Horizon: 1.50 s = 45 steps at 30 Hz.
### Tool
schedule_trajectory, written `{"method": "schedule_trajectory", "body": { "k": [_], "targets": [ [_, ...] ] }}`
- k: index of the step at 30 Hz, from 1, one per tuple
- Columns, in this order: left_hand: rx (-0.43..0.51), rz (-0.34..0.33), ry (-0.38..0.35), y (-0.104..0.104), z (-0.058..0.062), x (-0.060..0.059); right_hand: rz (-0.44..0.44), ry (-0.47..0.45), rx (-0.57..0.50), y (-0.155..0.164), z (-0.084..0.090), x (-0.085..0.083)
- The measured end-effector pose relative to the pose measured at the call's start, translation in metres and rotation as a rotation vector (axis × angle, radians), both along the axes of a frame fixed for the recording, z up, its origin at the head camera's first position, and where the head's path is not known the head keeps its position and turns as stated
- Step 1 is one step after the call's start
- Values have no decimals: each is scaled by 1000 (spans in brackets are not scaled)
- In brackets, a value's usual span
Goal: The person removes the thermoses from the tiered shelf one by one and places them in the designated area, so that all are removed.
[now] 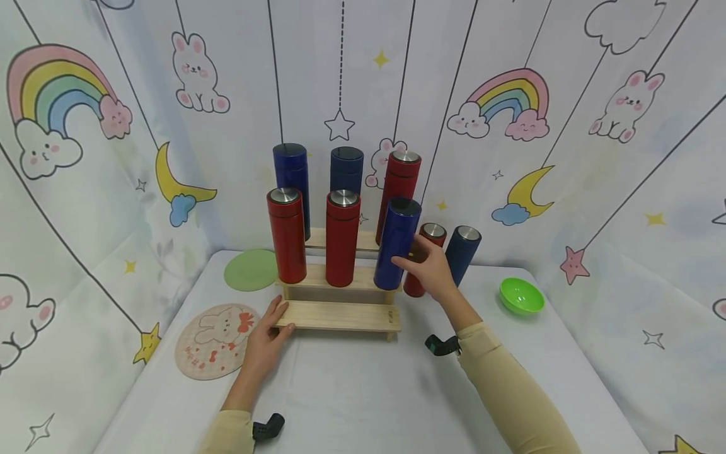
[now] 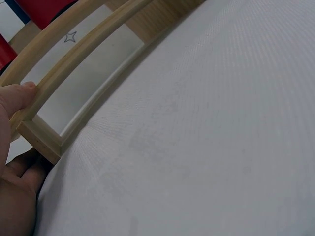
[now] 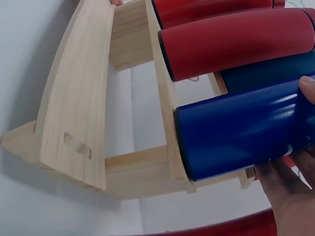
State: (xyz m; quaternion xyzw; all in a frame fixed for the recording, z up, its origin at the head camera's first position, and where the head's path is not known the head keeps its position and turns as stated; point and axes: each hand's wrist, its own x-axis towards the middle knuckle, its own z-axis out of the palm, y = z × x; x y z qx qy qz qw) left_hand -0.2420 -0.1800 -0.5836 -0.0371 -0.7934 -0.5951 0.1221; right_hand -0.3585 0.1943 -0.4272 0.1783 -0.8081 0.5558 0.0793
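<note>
A three-step wooden rack (image 1: 340, 315) stands on the table. My right hand (image 1: 428, 268) grips a shiny blue thermos (image 1: 397, 243) round its side, its base at the right end of the middle step; in the right wrist view that base meets the step's edge. Left of it on this step are two red thermoses (image 1: 343, 246) with steel lids. On the top step stand a blue thermos (image 1: 291, 167), a dark blue one (image 1: 346, 169) and a red one (image 1: 404, 173). My left hand (image 1: 266, 337) holds the left end of the bottom step, thumb on the wood (image 2: 74, 61).
Right of the rack, a red thermos (image 1: 415, 285) and a dark blue one (image 1: 463, 252) stand on the table, partly behind my right hand. A green bowl (image 1: 522, 296) is further right. At the left lie a green round mat (image 1: 249, 270) and a rabbit-print mat (image 1: 212, 343).
</note>
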Motion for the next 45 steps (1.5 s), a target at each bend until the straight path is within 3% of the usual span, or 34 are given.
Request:
{"method": "schedule_trajectory", "body": {
  "k": [20,30,34,45],
  "targets": [
    [24,-10,20,0,-1,-1,-14,29,13,16,7,4],
    [1,-2,-11,0,-3,-3,-6,45,18,27,11,5],
    [8,0,14,1,-1,-3,-14,48,24,33,11,4],
    [-10,2,17,1,0,0,-31,23,20,45,11,7]
  ]
}}
